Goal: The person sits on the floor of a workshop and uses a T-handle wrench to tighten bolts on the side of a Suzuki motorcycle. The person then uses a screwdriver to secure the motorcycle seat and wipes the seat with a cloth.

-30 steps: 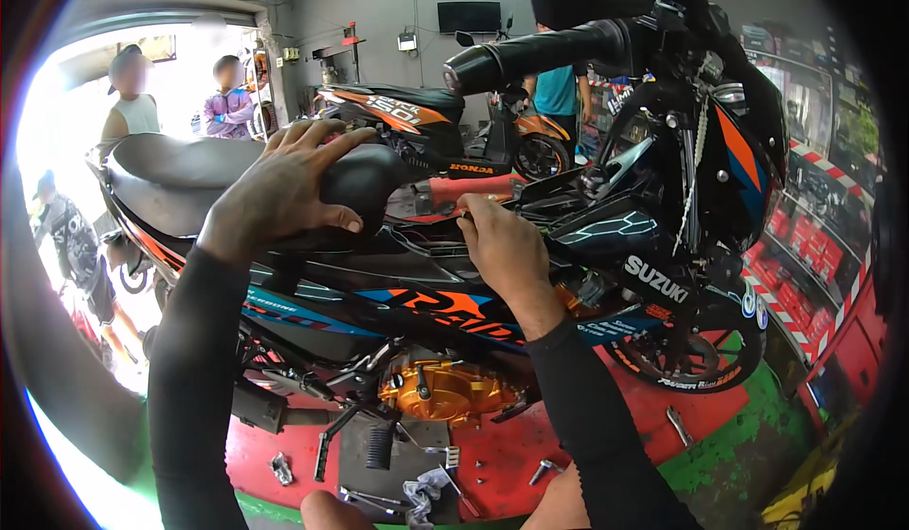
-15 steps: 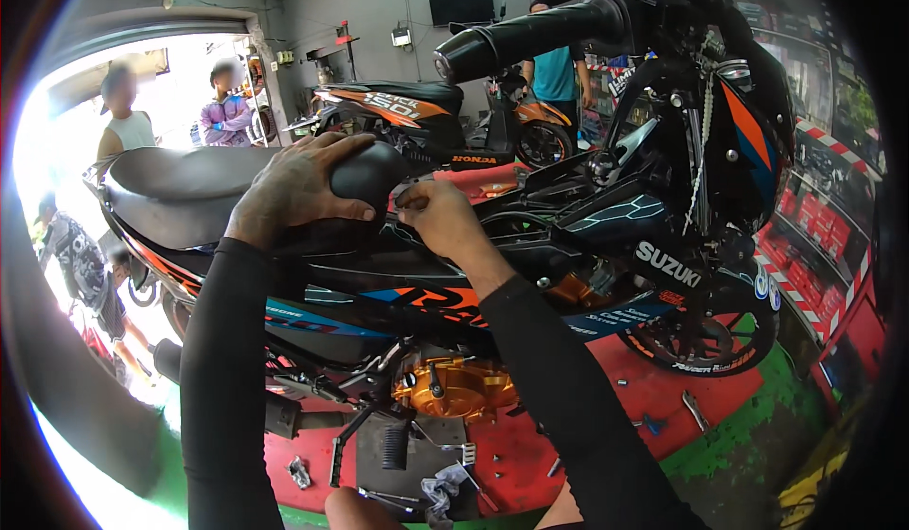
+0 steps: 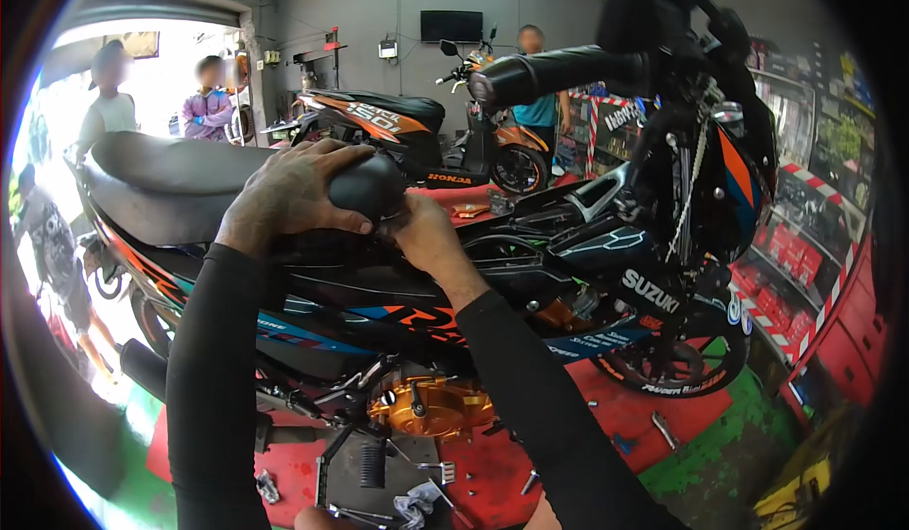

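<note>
A black motorcycle seat (image 3: 180,181) sits on a black, blue and orange motorcycle (image 3: 312,288) in front of me. My left hand (image 3: 295,194) is draped over the narrow front of the seat, its thumb along the near side and its fingers across the top. Right at the seat's front tip, my right hand (image 3: 432,238) is closed, its fingertips tucked against the underside edge. Whatever those fingertips hold is hidden. Ahead of the right hand lies the bike's exposed middle frame section (image 3: 530,236). Below both arms shows the gold engine cover (image 3: 440,407).
Hand tools, including locking pliers (image 3: 666,430), and a crumpled rag (image 3: 417,506) lie on the red and black floor mat. The handlebar grip (image 3: 540,75) juts in at upper right. Beyond stand an orange and black scooter (image 3: 407,127), several people and display shelves (image 3: 805,236).
The view has shifted slightly. My right fingertips have moved in closer under the seat's front tip and are now more hidden. My left hand keeps its hold on the seat.
</note>
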### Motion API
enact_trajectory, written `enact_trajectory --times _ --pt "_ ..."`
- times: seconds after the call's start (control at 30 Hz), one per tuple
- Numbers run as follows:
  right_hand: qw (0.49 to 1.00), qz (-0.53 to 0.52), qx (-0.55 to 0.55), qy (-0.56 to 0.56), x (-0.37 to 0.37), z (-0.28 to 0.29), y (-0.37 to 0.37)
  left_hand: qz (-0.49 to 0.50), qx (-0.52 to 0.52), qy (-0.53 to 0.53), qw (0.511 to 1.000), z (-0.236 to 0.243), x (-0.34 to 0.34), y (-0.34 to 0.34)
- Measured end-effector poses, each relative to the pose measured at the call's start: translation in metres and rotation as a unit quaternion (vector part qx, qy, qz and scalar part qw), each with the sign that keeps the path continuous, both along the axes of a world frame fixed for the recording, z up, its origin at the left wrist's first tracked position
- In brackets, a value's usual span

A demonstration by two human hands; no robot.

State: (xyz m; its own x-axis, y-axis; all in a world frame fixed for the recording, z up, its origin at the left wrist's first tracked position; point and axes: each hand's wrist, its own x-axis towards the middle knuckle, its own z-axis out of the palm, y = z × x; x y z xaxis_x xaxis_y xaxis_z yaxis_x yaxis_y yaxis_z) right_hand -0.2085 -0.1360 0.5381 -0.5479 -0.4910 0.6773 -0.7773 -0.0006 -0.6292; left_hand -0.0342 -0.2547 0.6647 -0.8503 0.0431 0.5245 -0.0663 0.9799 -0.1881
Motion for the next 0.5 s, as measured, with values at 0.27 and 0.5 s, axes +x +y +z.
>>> enact_trajectory --times 0.27,0.5 --pt "1.000 0.004 0.024 0.009 -0.012 -0.003 0.005 -0.001 0.000 0.032 0.999 -0.002 0.000 0.000" --pt "0.997 0.068 0.009 -0.019 0.004 0.001 0.000 -0.004 -0.008 0.067 0.998 -0.011 0.000 -0.016"
